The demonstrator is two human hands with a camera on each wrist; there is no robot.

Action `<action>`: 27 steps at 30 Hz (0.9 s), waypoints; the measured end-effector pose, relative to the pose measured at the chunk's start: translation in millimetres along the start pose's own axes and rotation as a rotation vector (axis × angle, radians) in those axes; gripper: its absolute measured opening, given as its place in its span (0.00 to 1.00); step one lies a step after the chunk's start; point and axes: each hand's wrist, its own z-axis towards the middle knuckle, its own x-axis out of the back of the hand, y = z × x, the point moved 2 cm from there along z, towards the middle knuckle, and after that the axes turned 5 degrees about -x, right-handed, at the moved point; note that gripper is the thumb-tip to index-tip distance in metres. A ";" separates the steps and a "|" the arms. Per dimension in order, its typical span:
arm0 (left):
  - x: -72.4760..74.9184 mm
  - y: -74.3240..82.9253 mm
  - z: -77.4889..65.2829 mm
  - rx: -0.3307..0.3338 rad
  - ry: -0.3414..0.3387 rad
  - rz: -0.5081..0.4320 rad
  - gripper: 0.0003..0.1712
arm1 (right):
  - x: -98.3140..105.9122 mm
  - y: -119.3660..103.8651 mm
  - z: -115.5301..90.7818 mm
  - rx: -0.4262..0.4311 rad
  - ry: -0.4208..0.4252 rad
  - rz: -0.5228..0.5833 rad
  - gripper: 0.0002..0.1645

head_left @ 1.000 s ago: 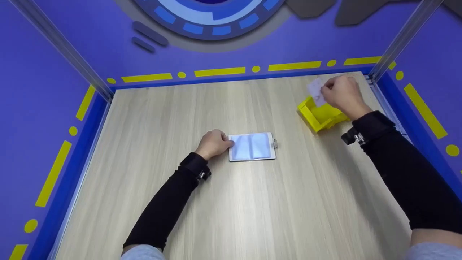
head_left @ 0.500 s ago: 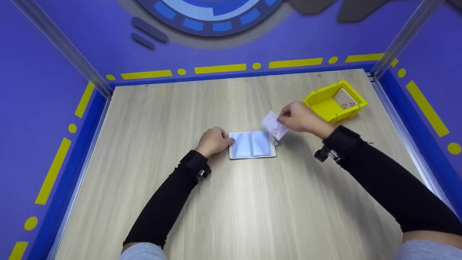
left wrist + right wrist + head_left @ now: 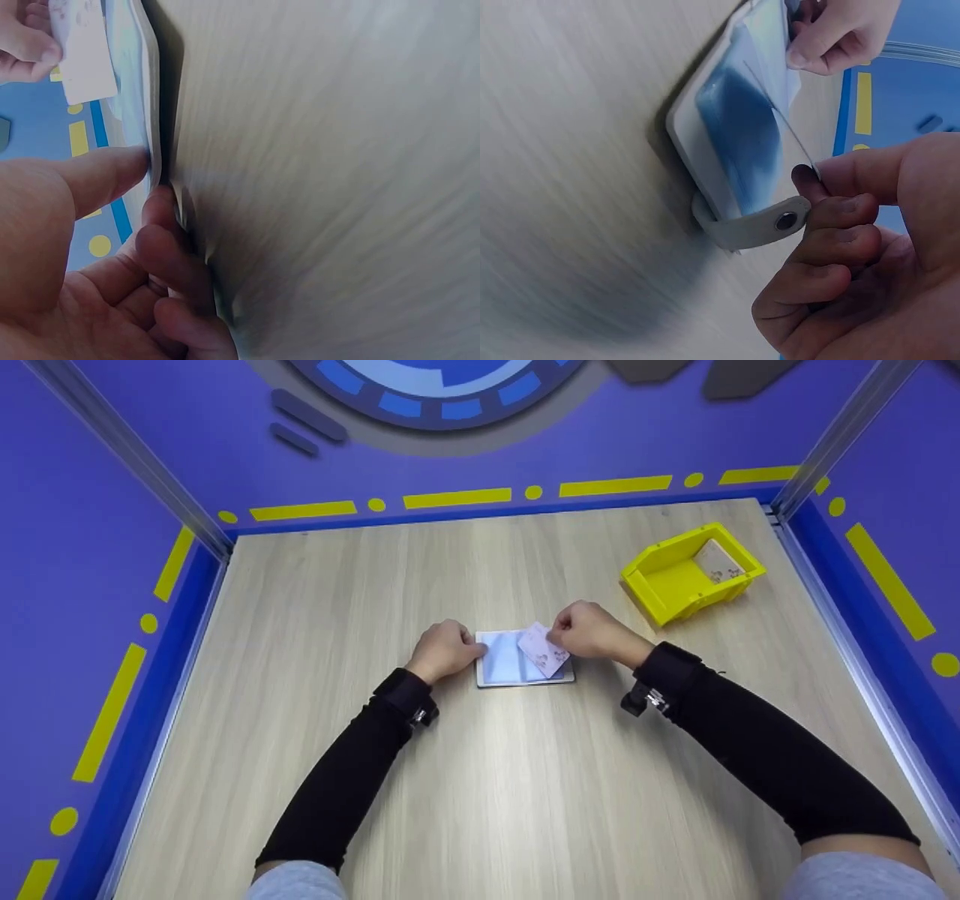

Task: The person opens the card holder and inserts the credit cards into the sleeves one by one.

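An open card holder [image 3: 499, 661] with a pale cover and clear plastic sleeves lies on the table. My left hand [image 3: 442, 651] pinches its left edge, thumb on top and fingertips at the underside in the left wrist view. My right hand [image 3: 589, 630] pinches a pale pink card [image 3: 543, 652] with small printed figures by one edge. The card is tilted over the right half of the holder; whether it touches the sleeve I cannot tell. In the right wrist view the card is nearly edge-on, and a strap [image 3: 754, 229] with a metal snap sticks up from the holder.
A yellow bin [image 3: 664, 577] stands at the back right of the table, with a similar printed card [image 3: 718, 561] leaning inside against its end wall. Blue-purple panels [image 3: 420, 480] with yellow markings close off the back and both sides.
My right hand has carried the card from above the yellow bin leftward and toward me, over the holder's right half. My left hand has stayed at the holder's left edge.
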 end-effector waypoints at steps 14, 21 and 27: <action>-0.1 1.4 0.4 -0.017 0.013 -0.019 0.23 | -14.9 -4.3 2.9 -0.064 -0.003 -0.021 0.19; -0.3 0.3 0.7 -0.009 0.011 -0.018 0.23 | -16.7 -6.5 4.4 -0.084 -0.011 -0.035 0.19; 0.1 -0.2 0.6 -0.015 0.007 -0.023 0.22 | -17.9 -7.6 5.6 -0.088 -0.029 -0.034 0.21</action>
